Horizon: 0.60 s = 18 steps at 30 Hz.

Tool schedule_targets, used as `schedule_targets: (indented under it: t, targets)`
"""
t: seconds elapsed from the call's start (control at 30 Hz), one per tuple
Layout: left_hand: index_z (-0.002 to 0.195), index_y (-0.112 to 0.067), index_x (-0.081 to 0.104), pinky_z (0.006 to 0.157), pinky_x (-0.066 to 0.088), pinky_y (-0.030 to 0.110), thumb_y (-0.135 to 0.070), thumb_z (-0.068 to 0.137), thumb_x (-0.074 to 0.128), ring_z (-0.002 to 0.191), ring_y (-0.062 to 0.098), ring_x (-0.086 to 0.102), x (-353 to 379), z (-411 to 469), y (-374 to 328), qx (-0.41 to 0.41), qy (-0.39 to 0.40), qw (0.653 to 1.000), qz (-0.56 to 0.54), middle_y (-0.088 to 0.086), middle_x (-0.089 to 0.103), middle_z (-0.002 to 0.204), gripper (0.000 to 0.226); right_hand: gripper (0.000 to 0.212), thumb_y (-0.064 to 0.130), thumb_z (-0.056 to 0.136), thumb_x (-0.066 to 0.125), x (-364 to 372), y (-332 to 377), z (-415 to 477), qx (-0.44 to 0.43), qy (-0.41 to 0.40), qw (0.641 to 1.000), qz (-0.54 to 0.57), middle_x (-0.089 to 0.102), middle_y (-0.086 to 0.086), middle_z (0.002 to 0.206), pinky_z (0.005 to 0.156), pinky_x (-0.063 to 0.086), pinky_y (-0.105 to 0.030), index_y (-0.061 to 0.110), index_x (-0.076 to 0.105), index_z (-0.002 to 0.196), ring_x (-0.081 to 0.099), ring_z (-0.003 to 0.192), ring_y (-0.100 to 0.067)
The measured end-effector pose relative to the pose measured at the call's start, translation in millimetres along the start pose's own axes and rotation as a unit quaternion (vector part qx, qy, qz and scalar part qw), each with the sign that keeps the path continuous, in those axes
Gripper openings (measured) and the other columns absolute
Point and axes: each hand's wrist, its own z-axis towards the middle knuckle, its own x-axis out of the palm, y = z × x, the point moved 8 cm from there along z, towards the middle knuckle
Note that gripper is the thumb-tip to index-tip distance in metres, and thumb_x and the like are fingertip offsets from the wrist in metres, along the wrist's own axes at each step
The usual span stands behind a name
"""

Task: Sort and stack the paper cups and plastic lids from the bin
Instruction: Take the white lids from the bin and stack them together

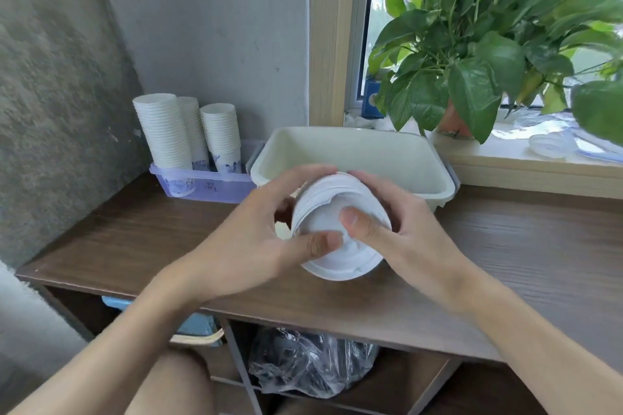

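Note:
A stack of white plastic lids (337,222) is held tilted above the wooden table, in front of the cream bin (421,158). My left hand (256,236) grips the stack from the left, thumb on the top lid. My right hand (401,232) grips it from the right, thumb pressing the lid's face. Three stacks of white paper cups (188,131) stand upside down in a clear purple tray (209,185) at the back left. What the bin holds is hidden behind my hands.
The brown table (522,246) meets a grey wall on the left. A potted plant (472,54) and loose clear lids (553,145) sit on the windowsill at the right. A plastic bag (310,364) and a blue box (199,323) lie under the table.

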Motion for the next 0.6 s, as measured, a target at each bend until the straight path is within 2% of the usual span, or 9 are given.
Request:
schedule_targets:
  t: [0.13, 0.2, 0.3, 0.43, 0.5, 0.6]
  targets:
    - [0.128, -0.041, 0.056, 0.085, 0.056, 0.021, -0.033, 0.076, 0.077, 0.108, 0.005, 0.067, -38, 40, -20, 0.003, -0.021, 0.999, -0.025, -0.015, 0.069, 0.117, 0.057, 0.054, 0.045, 0.083, 0.058, -16, 30, 45, -0.018, 0.008, 0.999, -0.048, 0.069, 0.003, 0.114, 0.087, 0.054, -0.026, 0.022, 0.054, 0.131, 0.065, 0.104, -0.009]
    - [0.129, -0.034, 0.058, 0.086, 0.056, 0.022, -0.032, 0.075, 0.076, 0.107, 0.006, 0.068, -52, 63, -11, -0.011, -0.032, 0.999, -0.031, -0.01, 0.071, 0.116, 0.057, 0.05, 0.047, 0.09, 0.051, -26, 27, 71, -0.006, 0.005, 0.998, -0.068, 0.068, -0.003, 0.115, 0.09, 0.054, -0.029, 0.017, 0.057, 0.129, 0.065, 0.105, -0.013]
    - [0.127, -0.028, 0.061, 0.079, 0.054, 0.016, -0.028, 0.072, 0.084, 0.102, 0.01, 0.07, -72, 89, 16, -0.05, -0.071, 0.995, -0.056, -0.006, 0.074, 0.111, 0.059, 0.041, 0.037, 0.101, 0.04, -43, 1, 106, 0.053, -0.011, 0.996, -0.065, 0.066, -0.013, 0.117, 0.095, 0.052, -0.039, 0.011, 0.054, 0.129, 0.065, 0.104, -0.023]
    - [0.13, -0.024, 0.059, 0.086, 0.052, 0.023, -0.03, 0.08, 0.079, 0.11, 0.014, 0.068, -82, 113, 46, -0.084, -0.062, 0.992, -0.072, -0.005, 0.073, 0.115, 0.054, 0.034, 0.037, 0.1, 0.042, -46, -34, 146, 0.078, 0.053, 0.967, -0.236, 0.069, -0.003, 0.102, 0.087, 0.053, -0.036, 0.012, 0.061, 0.112, 0.065, 0.094, -0.015]
    - [0.129, -0.022, 0.06, 0.083, 0.052, 0.016, -0.026, 0.079, 0.08, 0.11, 0.012, 0.068, -87, 123, 55, -0.085, -0.071, 0.99, -0.082, -0.006, 0.073, 0.115, 0.053, 0.03, 0.041, 0.097, 0.046, -42, -56, 162, 0.089, 0.097, 0.944, -0.303, 0.068, 0.002, 0.101, 0.08, 0.05, -0.028, 0.018, 0.061, 0.108, 0.063, 0.09, -0.01]
    - [0.131, -0.022, 0.059, 0.084, 0.052, 0.015, -0.031, 0.076, 0.078, 0.11, 0.009, 0.067, -89, 135, 68, -0.086, -0.071, 0.991, -0.078, -0.005, 0.072, 0.118, 0.058, 0.046, 0.052, 0.089, 0.053, -29, -87, 177, 0.111, 0.161, 0.924, -0.327, 0.066, 0.005, 0.116, 0.097, 0.048, -0.032, 0.022, 0.061, 0.122, 0.061, 0.107, -0.011]
